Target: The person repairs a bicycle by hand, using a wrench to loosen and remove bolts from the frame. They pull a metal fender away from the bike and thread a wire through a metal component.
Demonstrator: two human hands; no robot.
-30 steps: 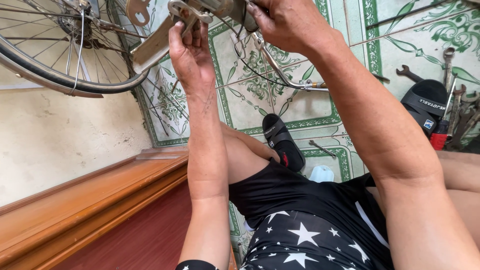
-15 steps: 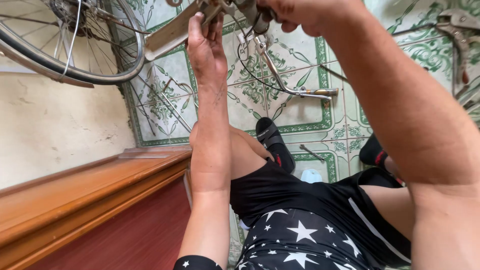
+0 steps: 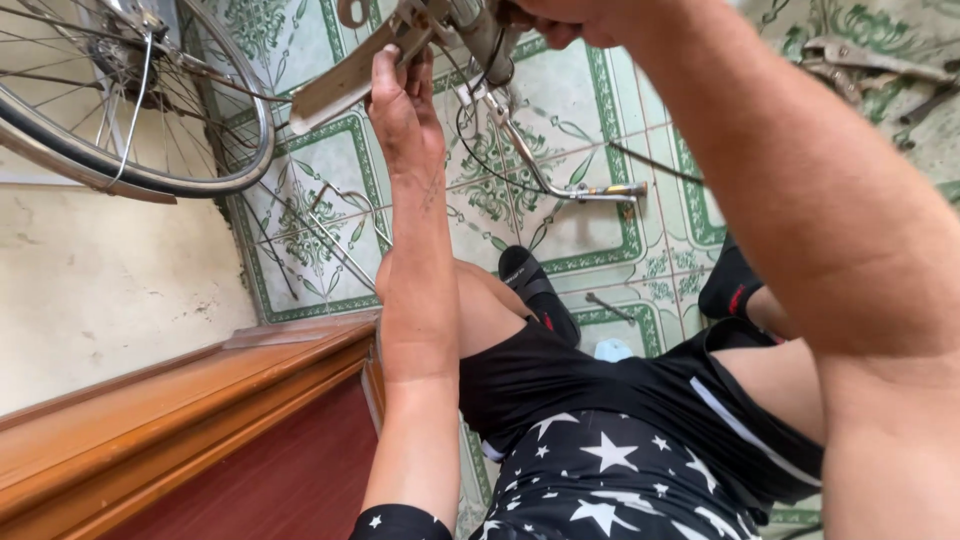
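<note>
The left hand (image 3: 405, 100) reaches up with its fingers closed around the flat grey metal bar (image 3: 345, 75) of the bicycle's frame, just below the bottom-bracket area (image 3: 470, 30) at the top edge of the view. The right hand (image 3: 560, 15) sits on the far side of that same metal cluster, mostly cut off by the frame edge, so I cannot tell whether its fingers are clamped or loose. The rear wheel (image 3: 130, 110) hangs to the left, spokes clear of both hands, and the kickstand (image 3: 560, 170) angles down over the green patterned floor tiles (image 3: 600, 250). To do this well, the left hand should probably brace the bar firmly so the frame does not twist while the right works the fitting; a thin cable (image 3: 470, 110) loops just beside the left wrist and could snag. Loose tools (image 3: 860, 60) lie on the tiles at upper right, well apart.
</note>
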